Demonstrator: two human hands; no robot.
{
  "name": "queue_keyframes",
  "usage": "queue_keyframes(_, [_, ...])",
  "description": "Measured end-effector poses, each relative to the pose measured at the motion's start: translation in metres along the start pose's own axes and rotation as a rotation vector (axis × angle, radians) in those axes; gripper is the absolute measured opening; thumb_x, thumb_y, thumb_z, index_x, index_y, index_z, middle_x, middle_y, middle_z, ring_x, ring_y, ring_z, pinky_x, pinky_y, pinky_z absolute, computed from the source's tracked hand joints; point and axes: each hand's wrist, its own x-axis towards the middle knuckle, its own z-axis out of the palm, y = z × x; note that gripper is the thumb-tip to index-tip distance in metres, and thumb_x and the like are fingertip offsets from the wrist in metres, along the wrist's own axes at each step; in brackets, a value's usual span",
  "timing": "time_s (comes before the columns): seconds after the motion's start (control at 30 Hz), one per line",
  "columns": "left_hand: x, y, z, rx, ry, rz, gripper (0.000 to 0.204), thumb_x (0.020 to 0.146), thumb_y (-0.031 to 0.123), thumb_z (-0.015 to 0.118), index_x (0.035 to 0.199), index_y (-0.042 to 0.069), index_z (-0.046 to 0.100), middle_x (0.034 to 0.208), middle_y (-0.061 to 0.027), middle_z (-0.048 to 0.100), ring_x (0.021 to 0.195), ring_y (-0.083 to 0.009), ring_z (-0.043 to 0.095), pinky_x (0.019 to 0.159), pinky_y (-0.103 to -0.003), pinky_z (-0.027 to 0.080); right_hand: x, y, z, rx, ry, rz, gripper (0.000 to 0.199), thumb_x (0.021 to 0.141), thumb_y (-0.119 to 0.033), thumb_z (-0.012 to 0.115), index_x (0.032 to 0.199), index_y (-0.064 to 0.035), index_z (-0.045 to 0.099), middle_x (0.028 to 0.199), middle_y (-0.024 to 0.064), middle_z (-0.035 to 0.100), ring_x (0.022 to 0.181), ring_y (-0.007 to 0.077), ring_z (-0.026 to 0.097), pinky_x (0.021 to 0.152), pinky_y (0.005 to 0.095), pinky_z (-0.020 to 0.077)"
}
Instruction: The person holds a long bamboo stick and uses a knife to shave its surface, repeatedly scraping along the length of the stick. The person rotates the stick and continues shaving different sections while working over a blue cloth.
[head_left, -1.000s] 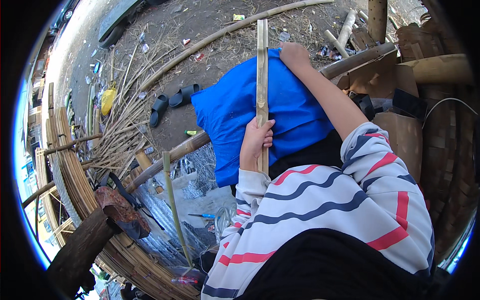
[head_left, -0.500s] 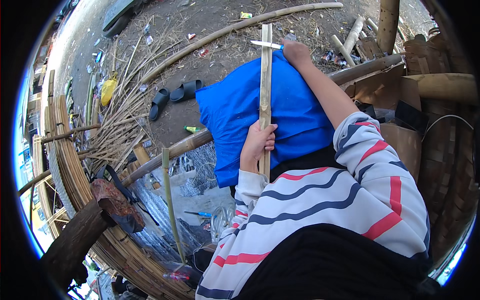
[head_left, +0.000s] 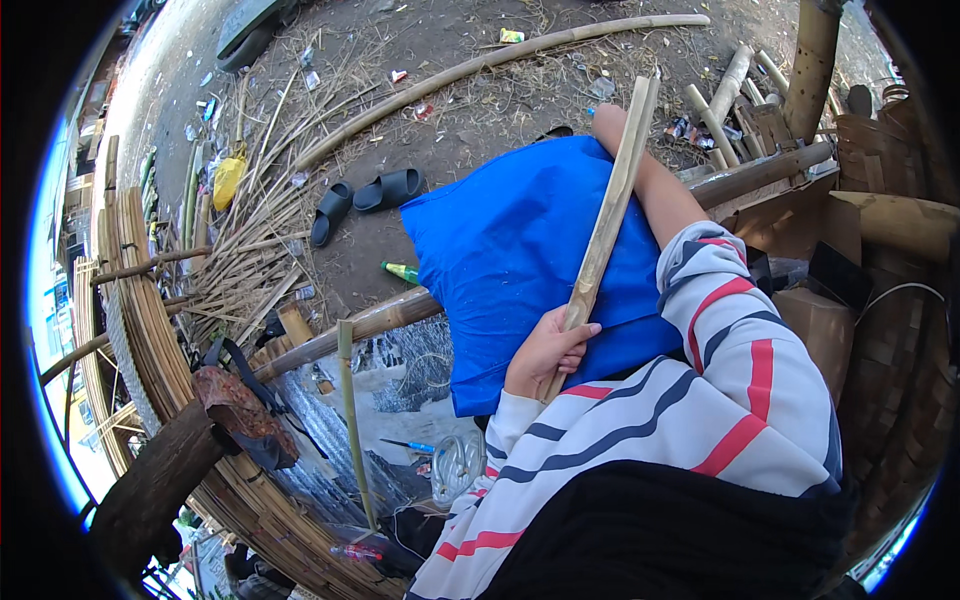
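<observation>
My left hand [head_left: 550, 352] is wrapped round the lower end of a split bamboo strip [head_left: 607, 225], which slants up and to the right over the blue cloth [head_left: 510, 250] across my lap. Beyond the strip's upper part, my right hand [head_left: 606, 122] is partly covered by it, and most of its fingers are out of sight. A small bit of blue shows at that hand's left edge, matching the handle of the knife seen in it a moment earlier; the blade cannot be made out.
A long bamboo pole [head_left: 400, 105] lies on the littered ground beyond, near dark sandals [head_left: 388, 190] and loose bamboo slivers [head_left: 245, 240]. A thick bamboo rail [head_left: 385, 315] crosses left of my lap. Bundled strips [head_left: 150, 330] stand at left; a blue-handled screwdriver [head_left: 410, 445] lies lower down.
The bamboo strip has tilted from nearly upright to leaning right, and my left hand has shifted right and nearer. My right hand has gone behind the strip, and the knife blade has dropped from sight.
</observation>
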Motion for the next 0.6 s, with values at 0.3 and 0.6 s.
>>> queue_keyframes(0.3, [0.005,0.006,-0.001,-0.066,0.000,0.052,0.021,0.089,0.013,0.066,0.098,0.012,0.048,0.058,0.0083,0.033,0.043,-0.0004,0.032,0.036,-0.017,0.025,-0.019,0.045,-0.042,1.098,0.231,0.415,0.034,0.089,-0.030,0.057,0.074,0.0007,0.060,0.067,0.0117,0.064,0.054,0.0255,0.059,0.055,0.0376,0.0485])
queue_keyframes(0.6, [0.009,0.007,0.010,0.090,0.136,0.240,0.019,0.090,0.018,0.065,0.097,0.010,0.050,0.056,0.0058,0.039,0.041,-0.0006,0.033,0.035,-0.017,0.027,-0.169,-0.004,-0.100,0.436,0.235,-0.062,0.042,0.093,-0.033,0.051,0.072,0.0024,0.060,0.066,0.0220,0.061,0.058,0.0369,0.059,0.062,0.0461,0.0488])
